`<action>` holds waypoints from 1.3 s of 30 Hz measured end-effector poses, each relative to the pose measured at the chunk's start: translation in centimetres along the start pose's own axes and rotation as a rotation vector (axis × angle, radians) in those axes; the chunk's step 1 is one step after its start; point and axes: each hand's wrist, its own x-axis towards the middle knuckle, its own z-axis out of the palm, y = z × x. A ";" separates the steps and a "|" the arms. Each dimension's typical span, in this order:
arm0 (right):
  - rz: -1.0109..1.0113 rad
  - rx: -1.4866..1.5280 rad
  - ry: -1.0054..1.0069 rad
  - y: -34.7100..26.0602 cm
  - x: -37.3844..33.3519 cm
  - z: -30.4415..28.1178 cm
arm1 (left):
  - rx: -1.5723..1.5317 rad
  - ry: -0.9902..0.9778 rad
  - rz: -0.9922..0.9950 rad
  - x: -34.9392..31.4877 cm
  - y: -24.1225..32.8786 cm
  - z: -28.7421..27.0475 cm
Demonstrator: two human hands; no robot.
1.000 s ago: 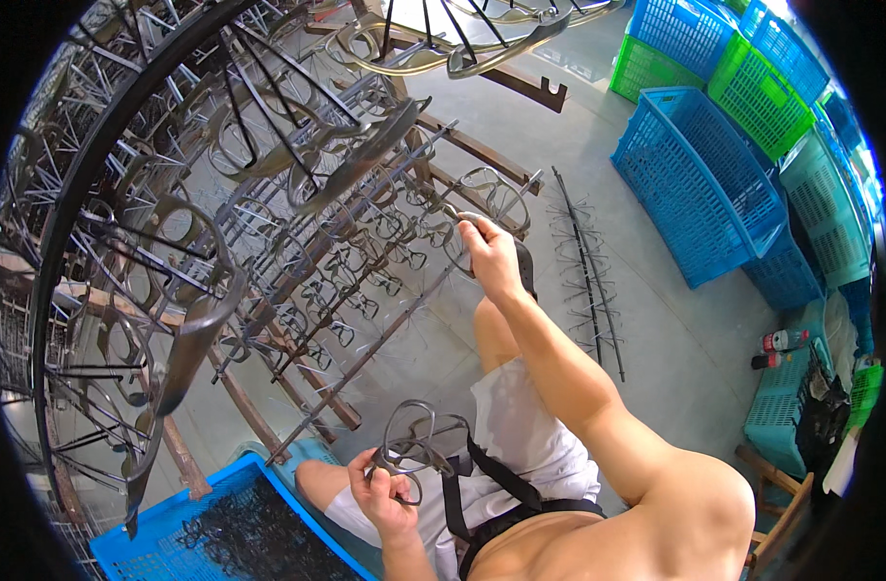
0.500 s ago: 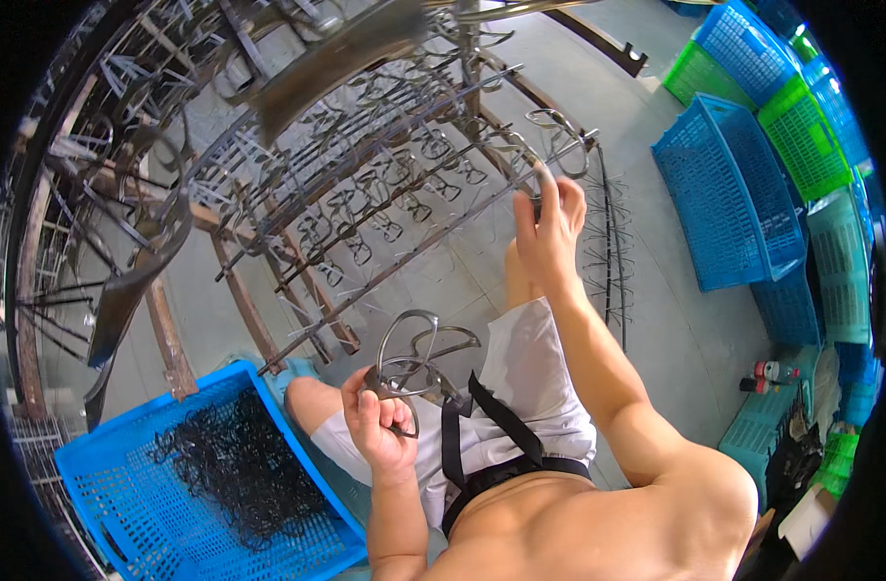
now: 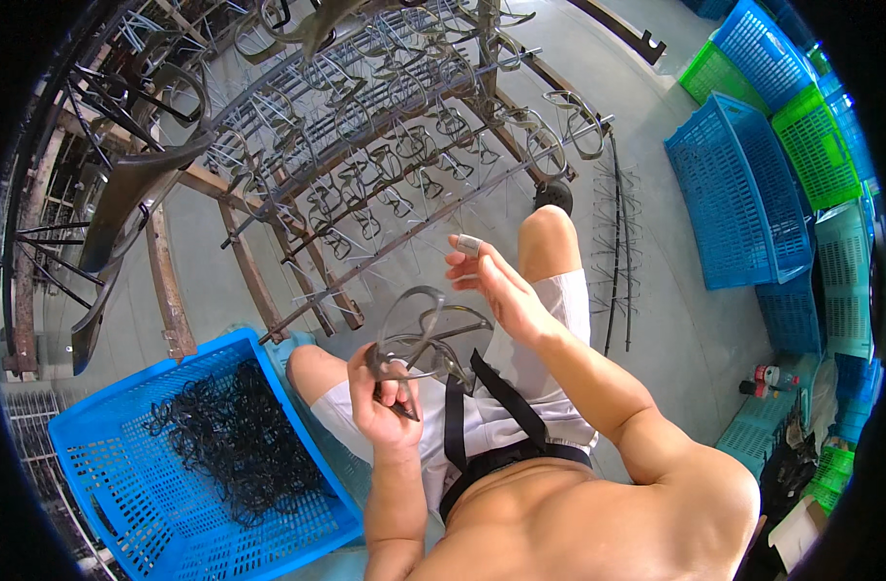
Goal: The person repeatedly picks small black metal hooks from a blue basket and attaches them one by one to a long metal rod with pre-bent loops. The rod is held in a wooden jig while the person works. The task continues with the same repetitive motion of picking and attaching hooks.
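Observation:
My left hand (image 3: 385, 412), at waist height over my lap, is closed around a small bunch of dark, glossy eyeglass frames (image 3: 426, 341). Their rims and arms stick up above the fingers. My right hand (image 3: 496, 290) is in the air over my knees, fingers stretched out and nothing in them, a pale wrap around one fingertip. Beyond it, two eyeglass frames (image 3: 537, 142) hang near the right end of a thin metal bar (image 3: 419, 228). Several more frames (image 3: 404, 155) hang on the bars behind.
A blue plastic basket (image 3: 152, 366) with a tangle of black pieces (image 3: 240, 441) stands at my left. A rusty metal rack (image 3: 172, 290) fills the far left. A rod with thin prongs (image 3: 615, 242) lies on the floor, right. Blue crates (image 3: 729, 194) and green crates (image 3: 816, 145) stand far right.
My right hand has left the bar's right end and drawn back toward me, its fingers now empty; an eyeglass frame it was at hangs there. The left hand keeps its bunch, nearly still.

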 end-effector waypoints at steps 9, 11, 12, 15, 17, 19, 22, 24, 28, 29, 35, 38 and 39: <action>0.598 0.611 -0.244 1.9 -3.9 3.3 | 0.484 0.149 0.367 0.3 -0.5 -0.2; 0.615 0.746 -0.122 0.3 -3.8 3.8 | 1.277 0.116 0.814 0.5 -2.0 -3.7; 0.601 0.812 -0.067 -0.5 -3.8 4.0 | 1.340 0.024 0.918 0.6 -2.1 -3.4; 0.478 0.820 0.165 -2.6 -2.9 3.8 | 1.269 -0.123 0.831 -0.4 -2.6 -3.2; 0.334 0.716 0.352 -3.6 -1.7 2.9 | 1.268 -0.227 0.973 -0.1 -1.9 -3.1; 0.279 0.851 0.410 -2.8 0.0 -1.0 | 1.289 -0.241 0.997 -0.8 -1.1 -2.9; -0.200 0.247 0.602 -1.5 3.3 -3.3 | 1.264 -0.296 0.800 -0.6 -0.6 -2.6; -0.304 -0.001 0.743 -1.5 6.5 -3.7 | 1.140 -0.238 0.644 -0.5 -1.1 -3.7; -0.311 -0.095 0.849 -1.0 11.1 -4.0 | 0.895 -0.109 0.419 -0.5 -2.0 -3.3; -0.291 -0.071 0.851 -1.0 11.5 -4.0 | 0.864 -0.085 0.390 -0.3 -1.9 -3.0; -0.145 0.025 0.723 -1.8 11.4 -4.9 | 0.927 -0.121 0.350 0.8 -2.0 -4.8; -0.107 0.107 0.702 -2.2 11.0 -4.5 | 0.926 -0.125 0.323 1.1 -2.3 -4.7; -0.100 0.128 0.710 -2.2 11.0 -4.2 | 0.926 -0.127 0.315 1.1 -2.4 -4.4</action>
